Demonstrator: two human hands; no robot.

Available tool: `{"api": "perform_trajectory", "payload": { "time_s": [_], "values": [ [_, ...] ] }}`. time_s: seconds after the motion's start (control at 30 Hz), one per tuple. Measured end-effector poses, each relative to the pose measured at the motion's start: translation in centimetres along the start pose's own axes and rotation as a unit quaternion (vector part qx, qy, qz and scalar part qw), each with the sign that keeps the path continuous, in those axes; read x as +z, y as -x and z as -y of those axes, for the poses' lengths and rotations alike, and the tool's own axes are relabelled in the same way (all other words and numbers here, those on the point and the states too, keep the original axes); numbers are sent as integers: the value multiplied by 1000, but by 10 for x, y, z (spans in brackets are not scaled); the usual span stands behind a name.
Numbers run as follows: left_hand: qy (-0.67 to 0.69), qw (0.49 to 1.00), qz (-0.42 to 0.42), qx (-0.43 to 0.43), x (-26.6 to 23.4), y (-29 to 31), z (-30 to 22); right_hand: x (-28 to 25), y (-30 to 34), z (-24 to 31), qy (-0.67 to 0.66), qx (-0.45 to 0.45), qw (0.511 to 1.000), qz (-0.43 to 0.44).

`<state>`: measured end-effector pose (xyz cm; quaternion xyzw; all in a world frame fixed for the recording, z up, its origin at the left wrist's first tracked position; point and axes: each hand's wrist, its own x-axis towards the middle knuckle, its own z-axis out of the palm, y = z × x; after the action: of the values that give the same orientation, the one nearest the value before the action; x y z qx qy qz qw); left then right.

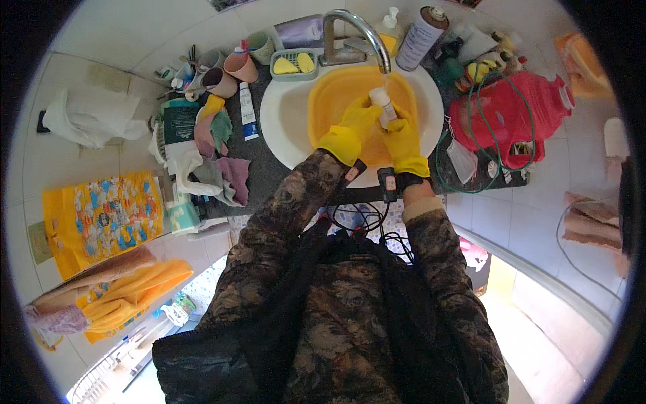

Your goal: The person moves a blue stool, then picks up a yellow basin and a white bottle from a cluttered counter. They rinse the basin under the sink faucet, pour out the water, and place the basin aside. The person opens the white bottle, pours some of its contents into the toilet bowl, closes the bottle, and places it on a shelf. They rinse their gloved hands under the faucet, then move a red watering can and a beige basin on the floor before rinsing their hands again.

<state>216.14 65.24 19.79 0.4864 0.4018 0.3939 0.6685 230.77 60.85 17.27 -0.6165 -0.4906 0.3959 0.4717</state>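
A small white bottle (pixel 382 102) with printing on its side is held beneath the curved chrome faucet (pixel 354 19). My left hand (pixel 352 129), in a yellow rubber glove, has its fingers closed about the bottle's left side. From the right, my gloved right hand (pixel 405 145) grips its lower part, hiding some of it. A faint stream of water seems to come down from the spout onto the bottle. Below both hands, a yellow-orange plastic basin (pixel 323 101) sits in the white oval sink (pixel 277 128).
Left of the sink are a green soap tray (pixel 294 76) with yellow sponges, a toothpaste tube (pixel 247 108), several cups and cloths (pixel 233 178). Right of it stand a tall spray can (pixel 421 40) and a red plastic jug (pixel 505 111) with a green cord looped over it.
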Motion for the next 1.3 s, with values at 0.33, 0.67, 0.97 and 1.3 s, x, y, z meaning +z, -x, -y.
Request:
{"api": "perform_trajectory", "payload": {
  "time_s": [0.33,0.67,0.97,1.3],
  "values": [
    [-37,998,43,30,9,-8,5,0,-22,-21,36,9,999,-8],
    [-590,791,6,162,-45,-43,-50,-3,-10,-30,-82,-39,995,-51],
    [-600,782,8,171,-34,-52,-74,-28,20,56,-386,41,918,78],
    [-19,998,-3,55,6,46,-25,28,38,50,-227,43,972,37]
  ]
}}
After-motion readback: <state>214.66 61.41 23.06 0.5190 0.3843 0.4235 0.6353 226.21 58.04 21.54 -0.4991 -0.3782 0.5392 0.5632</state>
